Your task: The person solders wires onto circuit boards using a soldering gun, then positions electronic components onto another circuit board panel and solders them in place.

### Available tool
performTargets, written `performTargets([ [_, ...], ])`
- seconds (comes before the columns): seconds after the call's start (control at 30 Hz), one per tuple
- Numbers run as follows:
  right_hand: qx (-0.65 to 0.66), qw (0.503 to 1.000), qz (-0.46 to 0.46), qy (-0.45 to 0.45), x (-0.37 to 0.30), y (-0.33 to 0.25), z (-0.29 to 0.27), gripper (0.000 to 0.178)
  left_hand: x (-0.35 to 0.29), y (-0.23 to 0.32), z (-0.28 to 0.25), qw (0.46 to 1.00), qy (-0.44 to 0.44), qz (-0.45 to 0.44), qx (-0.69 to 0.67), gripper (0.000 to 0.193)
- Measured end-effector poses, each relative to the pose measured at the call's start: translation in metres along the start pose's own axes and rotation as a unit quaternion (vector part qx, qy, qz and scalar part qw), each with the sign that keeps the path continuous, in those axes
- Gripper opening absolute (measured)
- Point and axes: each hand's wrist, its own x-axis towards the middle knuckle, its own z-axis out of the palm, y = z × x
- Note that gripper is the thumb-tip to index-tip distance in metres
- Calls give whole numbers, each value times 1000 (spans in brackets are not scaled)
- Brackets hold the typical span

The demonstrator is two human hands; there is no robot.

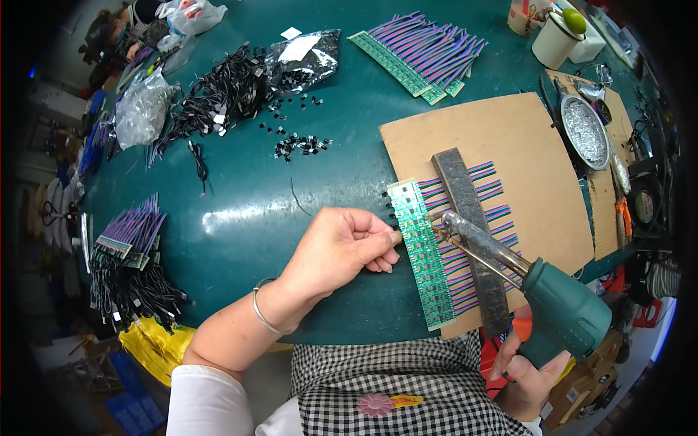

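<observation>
A strip-shaped panel of green circuit boards (429,272) lies at the cardboard's left edge, with purple, blue and red wires running off its right side. Across those wires rests a dark metal bar (476,247). Small black parts stick out along the panel's upper left edge. My left hand (349,247) pinches at that left edge; whatever is between thumb and forefinger is too small to make out. In my right hand (531,374) is a green soldering gun (571,309), gripped by its handle, its tip over the panel's middle near the wire ends.
Brown cardboard (538,160) lies under the work. Loose black parts (302,147), black cables (225,91) and wired boards (414,62) lie farther back. A round metal dish (584,132) sits at the right. Bundled cables with boards (131,269) lie left. Another person (127,33) is far left.
</observation>
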Motion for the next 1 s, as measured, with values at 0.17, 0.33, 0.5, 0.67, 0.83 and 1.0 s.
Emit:
performTargets([
  [0.17,2,1000,17,4,0,1,1,69,2,0,2,1000,-3,-3,0,13],
  [0.33,-24,999,24,-6,-3,6,-2,69,2,-2,3,1000,3,-8,2,13],
  [0.5,-30,999,37,-15,-3,6,-1,66,2,-4,4,1000,6,3,1,13],
  [0.67,-35,998,54,-20,-4,6,-1,60,1,-5,4,1000,5,8,4,13],
  [0.83,-50,994,89,-37,-2,4,0,50,2,-5,3,1000,-3,13,-2,13],
  [1.0,-64,991,110,-41,-4,5,-1,39,2,-7,3,1000,-1,23,-8,13],
])
